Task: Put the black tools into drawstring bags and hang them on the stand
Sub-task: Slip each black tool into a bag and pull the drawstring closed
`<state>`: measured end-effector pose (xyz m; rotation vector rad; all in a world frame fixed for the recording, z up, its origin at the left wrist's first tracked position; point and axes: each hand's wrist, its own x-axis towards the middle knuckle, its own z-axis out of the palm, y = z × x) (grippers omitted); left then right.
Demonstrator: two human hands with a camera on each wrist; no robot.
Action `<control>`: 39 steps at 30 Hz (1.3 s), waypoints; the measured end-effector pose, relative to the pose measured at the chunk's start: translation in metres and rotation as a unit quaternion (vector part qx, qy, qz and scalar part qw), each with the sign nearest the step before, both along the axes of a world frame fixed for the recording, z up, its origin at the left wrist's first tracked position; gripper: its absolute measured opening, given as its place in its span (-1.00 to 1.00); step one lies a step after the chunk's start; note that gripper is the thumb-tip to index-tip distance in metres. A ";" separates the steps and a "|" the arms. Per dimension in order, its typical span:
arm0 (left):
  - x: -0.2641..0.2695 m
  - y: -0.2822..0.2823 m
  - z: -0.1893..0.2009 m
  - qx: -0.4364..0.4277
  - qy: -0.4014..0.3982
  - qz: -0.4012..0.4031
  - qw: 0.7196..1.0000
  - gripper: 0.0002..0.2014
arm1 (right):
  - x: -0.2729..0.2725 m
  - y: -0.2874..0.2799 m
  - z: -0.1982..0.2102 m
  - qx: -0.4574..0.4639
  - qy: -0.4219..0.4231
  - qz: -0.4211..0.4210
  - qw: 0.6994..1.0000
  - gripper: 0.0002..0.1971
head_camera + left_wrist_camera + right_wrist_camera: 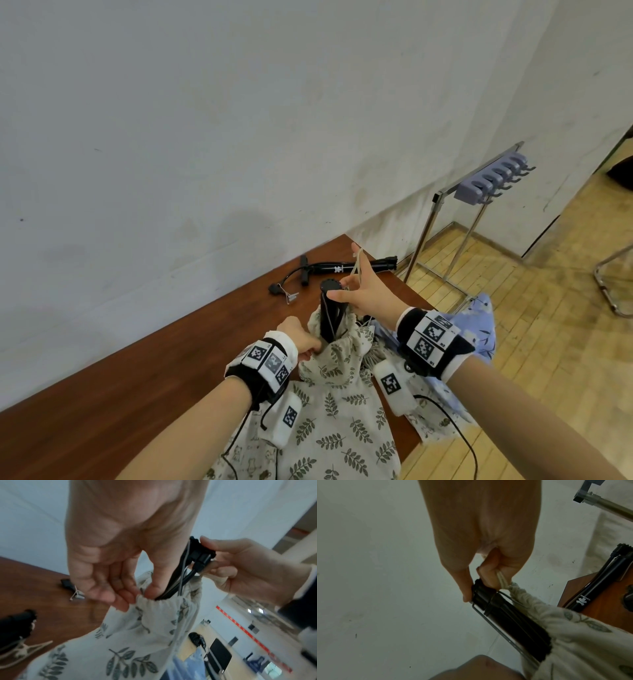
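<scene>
A cream leaf-print drawstring bag (339,394) lies on the brown table (154,377), its mouth raised. A black folded tool (329,317) stands upright, its lower part inside the bag's mouth. My right hand (339,288) grips the tool's top end and also holds the bag's cream cord (358,265). My left hand (313,346) pinches the gathered bag rim beside the tool. The left wrist view shows the left hand (139,595) pinching the rim of the bag (137,642) next to the tool (192,566). In the right wrist view the right hand (477,588) holds the tool (510,620) and the cord (501,580).
A black pump (342,266) with a hose lies on the table near the wall. A metal stand (428,240) with a grey row of hooks (493,178) is on the wooden floor to the right. A blue bag (476,329) hangs over the table's right edge.
</scene>
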<state>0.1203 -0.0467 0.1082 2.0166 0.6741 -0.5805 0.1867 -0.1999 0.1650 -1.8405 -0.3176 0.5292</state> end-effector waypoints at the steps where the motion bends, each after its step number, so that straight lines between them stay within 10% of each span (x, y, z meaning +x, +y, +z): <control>1: 0.001 0.001 0.002 -0.008 -0.013 0.011 1.000 -0.89 | 0.001 0.000 0.000 -0.003 -0.005 -0.001 1.000 0.10; 9: 0.015 0.027 0.052 -0.264 -0.084 0.181 0.944 -0.89 | -0.001 0.000 0.004 -0.037 -0.011 0.040 0.998 0.10; 28: 0.014 0.011 0.128 -0.283 -0.259 -0.028 0.923 -0.80 | -0.011 -0.002 0.031 0.077 0.033 0.042 0.996 -0.32; 39: -0.002 0.006 0.097 -0.263 -0.088 0.067 0.959 -0.76 | -0.022 0.007 0.025 -0.157 -0.090 0.108 0.978 -0.16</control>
